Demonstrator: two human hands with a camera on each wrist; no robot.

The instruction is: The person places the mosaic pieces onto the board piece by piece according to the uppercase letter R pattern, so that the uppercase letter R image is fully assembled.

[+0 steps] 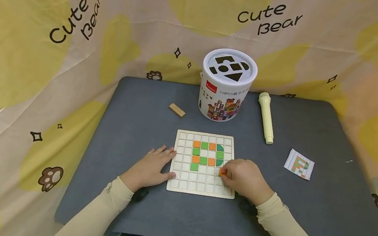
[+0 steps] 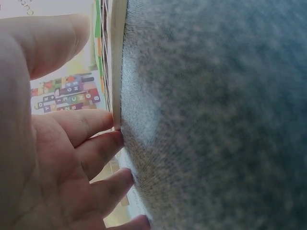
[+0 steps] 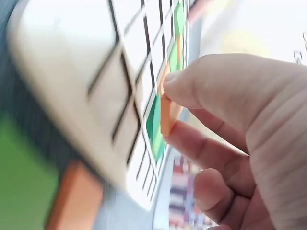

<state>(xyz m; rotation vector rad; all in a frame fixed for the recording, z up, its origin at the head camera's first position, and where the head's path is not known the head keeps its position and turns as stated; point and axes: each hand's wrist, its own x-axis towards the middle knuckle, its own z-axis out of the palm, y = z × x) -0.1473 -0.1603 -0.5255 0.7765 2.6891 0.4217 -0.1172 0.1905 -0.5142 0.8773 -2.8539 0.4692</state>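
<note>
A wooden grid board point(image 1: 200, 187) lies on the table, with orange, green and dark green rounded tiles set in its upper cells. My left hand point(image 1: 150, 168) rests flat at the board's left edge, fingers spread; in the left wrist view the fingertips point(image 2: 113, 139) touch the edge and the tabletop. Over the right part of the board, my right hand point(image 1: 246, 180) pinches an orange tile point(image 3: 166, 116) between thumb and finger. That tile is held just off the grid, below the lower rounded tile. A small printed card point(image 1: 299, 164) with a coloured grid pattern lies to the right.
Behind the board stands a white bucket point(image 1: 223, 98) with shape holes in its lid. A wooden block point(image 1: 177, 110) lies to its left, a pale yellow stick point(image 1: 266, 118) to its right. Beside the board, a green piece point(image 3: 24, 172) and an orange piece point(image 3: 76, 199) show in the right wrist view.
</note>
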